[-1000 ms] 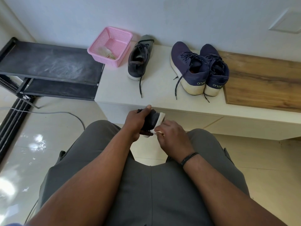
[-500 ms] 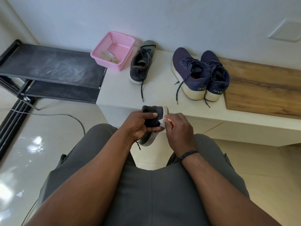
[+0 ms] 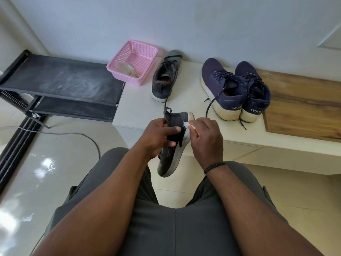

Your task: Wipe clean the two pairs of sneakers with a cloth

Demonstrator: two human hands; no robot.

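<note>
In left hand (image 3: 159, 136): sneaker (image 3: 170, 159) toe-down

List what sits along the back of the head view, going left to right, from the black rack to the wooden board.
black rack → pink basket → grey sneaker → navy pair of sneakers → wooden board.

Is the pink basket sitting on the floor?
No, the pink basket sits up on the white bench, beside the grey sneaker.
</note>
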